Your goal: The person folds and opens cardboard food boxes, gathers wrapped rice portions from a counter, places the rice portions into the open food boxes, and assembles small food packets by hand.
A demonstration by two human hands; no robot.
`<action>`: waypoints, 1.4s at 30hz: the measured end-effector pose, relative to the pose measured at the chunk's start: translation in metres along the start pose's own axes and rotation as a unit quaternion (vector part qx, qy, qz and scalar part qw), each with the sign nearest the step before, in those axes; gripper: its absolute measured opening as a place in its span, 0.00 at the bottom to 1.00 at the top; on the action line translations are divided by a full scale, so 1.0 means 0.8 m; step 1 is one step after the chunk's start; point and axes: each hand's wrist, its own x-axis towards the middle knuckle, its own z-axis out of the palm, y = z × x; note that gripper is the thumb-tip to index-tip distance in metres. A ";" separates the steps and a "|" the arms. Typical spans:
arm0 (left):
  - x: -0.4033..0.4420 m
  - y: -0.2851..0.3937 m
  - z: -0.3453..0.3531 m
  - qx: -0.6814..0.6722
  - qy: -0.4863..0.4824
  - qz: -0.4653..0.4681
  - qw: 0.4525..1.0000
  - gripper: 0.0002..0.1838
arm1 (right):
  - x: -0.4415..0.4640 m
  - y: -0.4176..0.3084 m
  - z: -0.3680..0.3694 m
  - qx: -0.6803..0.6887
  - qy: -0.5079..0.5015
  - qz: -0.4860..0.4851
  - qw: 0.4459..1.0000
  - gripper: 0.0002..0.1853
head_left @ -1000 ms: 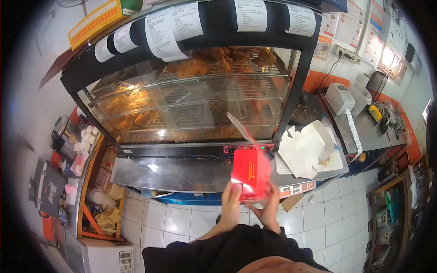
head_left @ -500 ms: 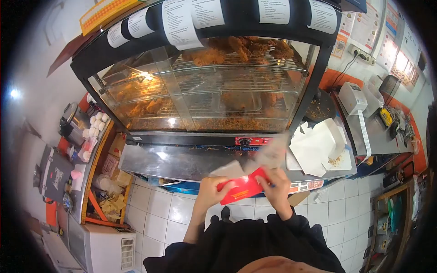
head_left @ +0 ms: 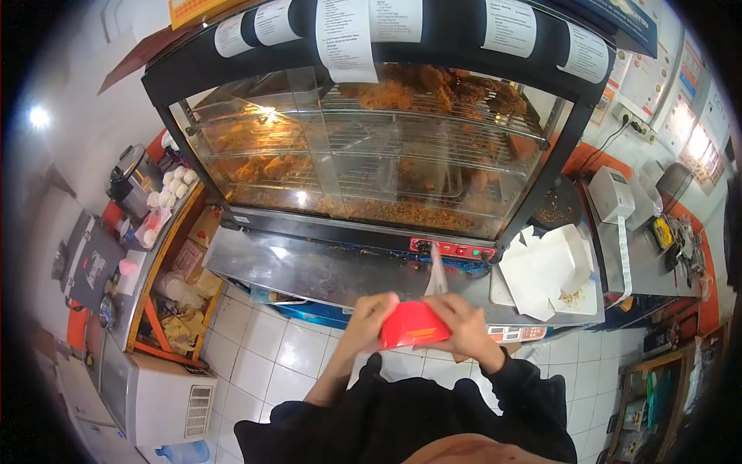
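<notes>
From far away, I see a shiny red card box [head_left: 416,325] in front of the black-framed glass food cabinet [head_left: 454,40]. The left hand [head_left: 366,322] and the right hand [head_left: 464,328] grip it, one at each end. I think it is light and stiff, but slick and easy to squash, so hold its side edges softly.
</notes>
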 end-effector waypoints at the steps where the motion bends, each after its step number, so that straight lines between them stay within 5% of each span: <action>1: 0.001 0.002 -0.007 -0.036 0.061 -0.068 0.995 0.18 | 0.001 0.009 -0.005 -0.017 0.034 -0.009 0.999 0.36; 5: -0.011 0.019 -0.043 -0.203 -0.023 -0.037 0.978 0.17 | 0.009 0.062 -0.023 0.134 0.173 0.090 0.971 0.29; 7: -0.015 -0.005 -0.044 -0.177 -0.080 0.031 0.980 0.22 | 0.012 0.073 -0.005 0.265 0.074 0.344 0.898 0.25; 8: -0.008 -0.011 -0.038 -0.230 -0.035 0.047 0.971 0.23 | 0.013 0.080 0.007 0.276 0.006 0.366 0.889 0.23; 9: -0.003 -0.013 -0.035 -0.282 0.009 0.064 0.957 0.24 | 0.022 0.070 0.016 0.155 0.041 0.170 0.972 0.25; 10: 0.000 -0.001 -0.039 -0.282 0.020 0.057 0.957 0.22 | 0.018 0.053 0.021 0.140 0.024 0.056 0.988 0.28; 12: 0.007 0.016 -0.032 -0.287 0.065 0.048 0.955 0.20 | 0.016 0.001 0.022 0.332 -0.102 -0.020 0.938 0.35; 15: 0.010 0.012 -0.022 -0.285 0.124 0.031 0.950 0.15 | 0.020 -0.018 0.045 0.128 0.006 -0.179 0.976 0.37; 18: 0.008 0.005 -0.006 -0.347 0.144 -0.029 0.926 0.12 | 0.019 -0.021 0.078 0.152 0.147 -0.083 0.974 0.33; 21: 0.002 -0.006 0.031 -0.182 0.180 0.015 0.967 0.13 | 0.026 -0.022 0.068 0.194 0.220 0.027 0.956 0.29; 23: 0.007 -0.017 0.031 -0.192 0.204 0.006 0.960 0.13 | 0.026 -0.017 0.059 0.170 0.138 0.057 0.974 0.25; 26: 0.015 -0.016 0.019 -0.257 0.205 -0.006 0.944 0.16 | 0.019 -0.002 0.056 0.183 0.051 -0.065 0.980 0.18; 29: 0.015 -0.012 0.034 -0.341 0.191 -0.026 0.920 0.18 | 0.019 -0.012 0.059 0.109 0.089 -0.013 0.990 0.18; 33: 0.005 -0.013 0.062 -0.417 0.179 -0.061 0.889 0.16 | 0.009 -0.009 0.073 0.022 0.073 0.034 0.997 0.32; 35: -0.003 -0.043 0.071 -0.100 0.162 -0.042 0.981 0.14 | -0.003 0.002 0.071 0.032 0.061 0.049 0.996 0.41; 36: -0.004 -0.061 0.064 0.124 0.105 -0.019 0.987 0.09 | -0.017 0.008 0.068 0.247 0.064 0.100 0.962 0.36; 37: -0.002 -0.074 0.057 0.124 0.113 -0.020 0.986 0.09 | -0.040 0.018 0.070 0.398 0.070 0.156 0.901 0.32; 38: 0.003 -0.087 0.049 0.291 -0.046 0.122 0.948 0.08 | -0.062 0.029 0.073 0.536 0.096 0.211 0.812 0.28; 39: 0.007 -0.105 0.042 0.436 -0.203 0.251 0.840 0.09 | -0.093 0.042 0.089 0.611 0.128 0.275 0.731 0.24; 40: 0.015 -0.142 0.038 0.497 -0.269 0.260 0.783 0.15 | -0.109 0.042 0.100 0.645 0.163 0.376 0.644 0.21; 41: 0.015 -0.143 0.039 0.497 -0.264 0.256 0.786 0.15 | -0.122 0.044 0.109 0.664 0.195 0.473 0.545 0.19; 42: 0.020 -0.141 0.037 0.511 -0.253 0.271 0.775 0.17 | -0.134 0.056 0.127 0.664 0.189 0.475 0.546 0.19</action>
